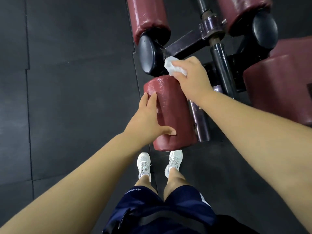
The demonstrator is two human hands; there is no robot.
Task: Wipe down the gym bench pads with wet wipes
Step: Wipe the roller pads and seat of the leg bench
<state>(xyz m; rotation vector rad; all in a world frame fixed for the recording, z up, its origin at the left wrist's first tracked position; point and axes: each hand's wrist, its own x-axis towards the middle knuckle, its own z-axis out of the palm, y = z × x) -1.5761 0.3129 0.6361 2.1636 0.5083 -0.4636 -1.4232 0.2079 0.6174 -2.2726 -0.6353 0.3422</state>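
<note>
A dark red roller pad [170, 112] of the gym bench lies below me, its surface shiny and wet-looking. My left hand [148, 119] rests on the pad's left side, fingers straight along it and thumb pressed on the near part. My right hand [190, 76] holds a crumpled white wet wipe [170, 65] against the pad's far right end.
A second red roller pad [148, 16] with a black end cap [148, 54] sits beyond. Another roller [244, 12] and a large red bench pad [280, 88] lie to the right, joined by a dark metal frame [219, 61]. Black rubber floor mats [67, 81] surround; my white shoes [143, 164] stand beneath.
</note>
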